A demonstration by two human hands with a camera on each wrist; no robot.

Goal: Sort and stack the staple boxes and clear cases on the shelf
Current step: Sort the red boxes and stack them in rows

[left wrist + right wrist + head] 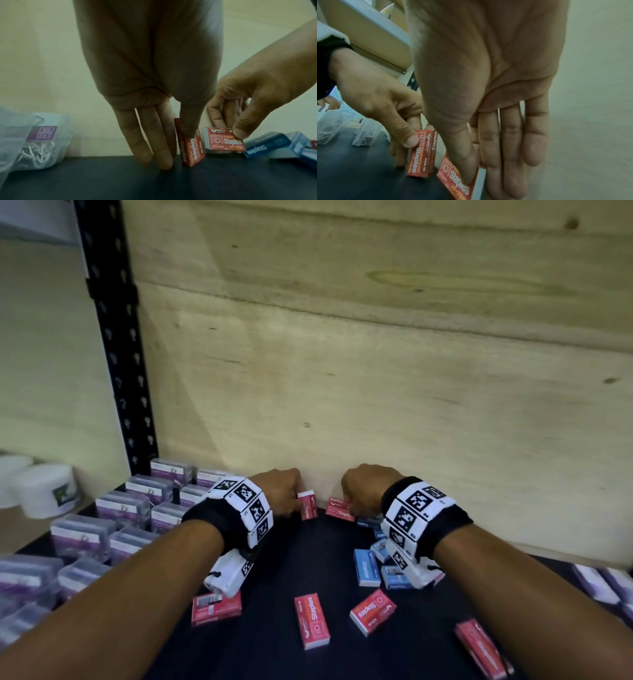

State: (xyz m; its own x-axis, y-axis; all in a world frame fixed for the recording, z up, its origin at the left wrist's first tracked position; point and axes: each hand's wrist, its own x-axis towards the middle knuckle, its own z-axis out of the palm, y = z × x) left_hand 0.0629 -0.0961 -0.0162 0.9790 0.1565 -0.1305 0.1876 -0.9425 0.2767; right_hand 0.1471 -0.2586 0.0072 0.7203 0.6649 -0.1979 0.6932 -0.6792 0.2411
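Note:
Both hands reach to the back of the dark shelf [301, 559], close to the wooden back wall. My left hand [291, 498] pinches a red staple box [307, 506] that stands on its edge; in the left wrist view the left hand [171, 135] has its thumb on that red box [190, 147]. My right hand [349, 501] grips a second red staple box [339, 509] just to the right, thumb on its printed face [458, 180], fingers [505, 148] behind it. The two boxes sit a little apart.
Several loose red boxes [311, 620] lie near the shelf's front. Blue staple boxes [366, 568] lie under my right wrist. Clear cases [102, 529] crowd the left side, with more [609, 583] at the far right. A black upright post [116, 337] and white tubs [44, 491] stand at the left.

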